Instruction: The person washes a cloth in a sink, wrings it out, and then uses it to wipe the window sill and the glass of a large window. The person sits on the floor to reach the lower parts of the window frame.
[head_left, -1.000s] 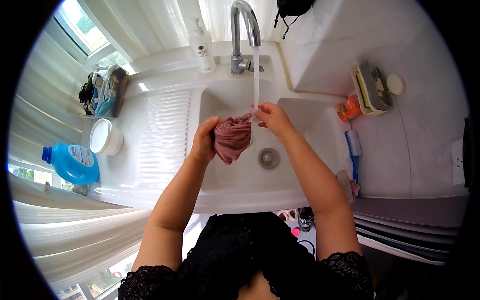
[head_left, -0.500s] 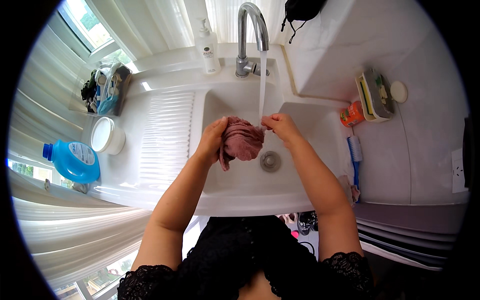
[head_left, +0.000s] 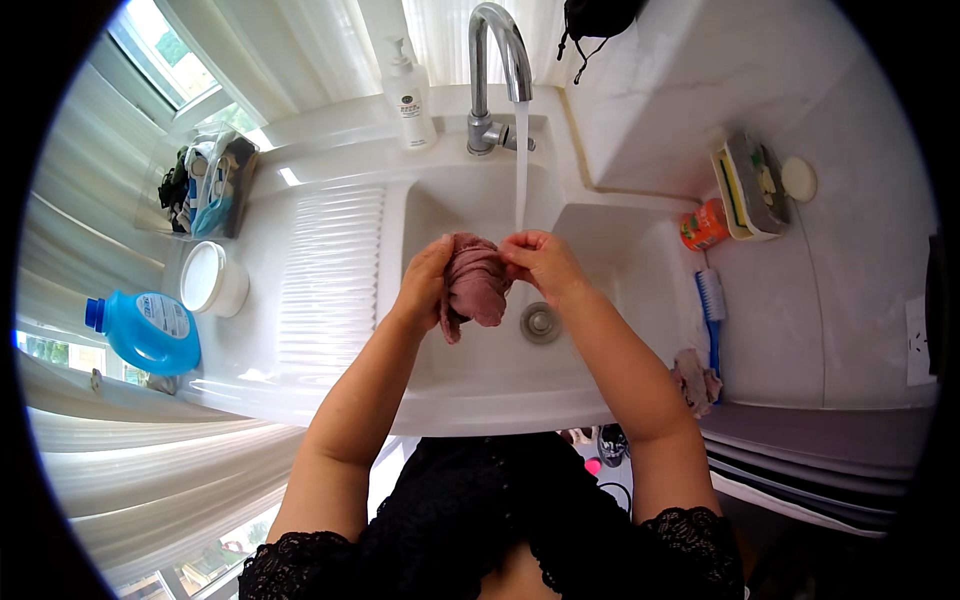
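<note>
A bunched, wet-looking dusty-pink cloth [head_left: 475,280] hangs over the white sink basin [head_left: 450,365]. My left hand [head_left: 427,280] is closed round its left side. At its right edge, my right hand [head_left: 541,262] pinches the fabric between thumb and fingers. From the curved chrome faucet [head_left: 500,50], a stream of water [head_left: 521,165] runs down just behind my right hand. Below the hands sits the round metal drain [head_left: 540,323]. Folds hide how the cloth is shaped inside.
Left stand a ribbed washboard [head_left: 333,280], a white tub [head_left: 214,279], a blue detergent bottle [head_left: 150,330] and a clear box of items [head_left: 208,185]. A white pump bottle [head_left: 409,105] is behind. Right are an orange container [head_left: 704,226], a sponge caddy [head_left: 750,190] and a blue brush [head_left: 711,310].
My right hand has moved left, out of the water stream and up against the cloth. The left hand keeps its hold in nearly the same place.
</note>
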